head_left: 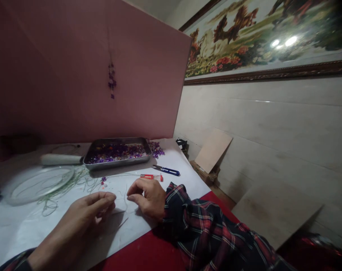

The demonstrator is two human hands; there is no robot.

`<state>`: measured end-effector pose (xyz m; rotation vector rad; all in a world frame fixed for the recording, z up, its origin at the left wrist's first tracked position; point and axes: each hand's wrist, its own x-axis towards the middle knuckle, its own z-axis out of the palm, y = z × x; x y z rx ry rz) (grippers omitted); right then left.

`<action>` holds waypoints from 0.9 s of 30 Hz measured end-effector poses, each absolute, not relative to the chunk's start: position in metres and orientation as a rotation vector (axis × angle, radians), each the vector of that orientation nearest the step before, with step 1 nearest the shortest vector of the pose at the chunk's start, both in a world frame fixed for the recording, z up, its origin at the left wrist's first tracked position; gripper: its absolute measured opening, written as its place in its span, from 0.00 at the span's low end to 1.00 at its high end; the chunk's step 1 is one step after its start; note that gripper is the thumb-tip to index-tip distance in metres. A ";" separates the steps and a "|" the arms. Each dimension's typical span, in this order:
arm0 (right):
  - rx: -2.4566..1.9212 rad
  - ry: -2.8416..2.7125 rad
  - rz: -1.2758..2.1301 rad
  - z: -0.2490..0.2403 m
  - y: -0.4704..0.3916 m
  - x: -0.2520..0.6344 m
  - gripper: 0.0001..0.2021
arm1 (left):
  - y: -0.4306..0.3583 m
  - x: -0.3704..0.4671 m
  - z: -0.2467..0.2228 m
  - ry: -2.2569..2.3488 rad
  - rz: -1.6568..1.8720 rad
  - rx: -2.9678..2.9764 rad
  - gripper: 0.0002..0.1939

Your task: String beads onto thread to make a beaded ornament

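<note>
My left hand (96,207) is over the white sheet, thumb and forefinger pinched together. What lies between its fingertips is too small to make out. Opposite it, my right hand (148,195) pinches a thin pale thread (126,205), which curves down between the two hands. Just beyond the right hand lies a small red-orange item with a clear case (152,177). Blue-handled thread snips (166,170) rest behind that. A few loose beads (103,180), purple and pinkish, sit past the left fingertips.
A metal tray (117,165) holds many purple and coloured beads, with more beads (156,149) heaped beside it. Green cord (72,184) tangles near a clear round ring (41,186) at left. A bead strand (111,81) hangs against the pink panel (148,75).
</note>
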<state>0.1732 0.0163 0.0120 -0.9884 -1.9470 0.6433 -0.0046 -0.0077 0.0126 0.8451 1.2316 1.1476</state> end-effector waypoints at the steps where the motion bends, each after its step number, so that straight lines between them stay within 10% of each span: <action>1: -0.932 -1.973 0.620 0.013 0.016 0.174 0.05 | -0.007 -0.007 0.011 1.260 1.114 0.881 0.13; 11: -1.234 -2.082 0.062 0.013 0.013 0.176 0.01 | -0.006 -0.006 0.016 1.237 1.170 0.871 0.11; 27: -1.106 -2.185 -0.153 -0.015 -0.008 0.140 0.28 | -0.007 -0.006 0.024 1.157 1.254 0.748 0.10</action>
